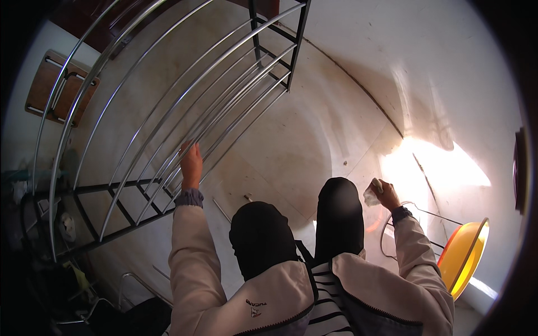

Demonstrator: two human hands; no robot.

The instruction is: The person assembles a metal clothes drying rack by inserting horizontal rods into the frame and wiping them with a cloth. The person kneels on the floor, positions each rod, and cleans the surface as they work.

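Note:
A large rack (298, 45) of silver tubes with black end frames stretches across the left and upper part of the head view. My left hand (191, 167) is raised to its lower tubes, fingers closed around one of them. Some of those fingers are hidden behind the metal. Over on the right, my right hand (388, 196) grips a crumpled whitish cloth (370, 194), held apart from the rack, out beyond my right knee. Both my forearms are in light sleeves with dark cuffs.
A yellow basin (464, 257) stands tilted at the right, beside a thin metal frame. Far left is a folding wooden seat (59, 87). Dark clutter and bent metal tubes lie at lower left. Strong sunlight falls on the floor and wall at right.

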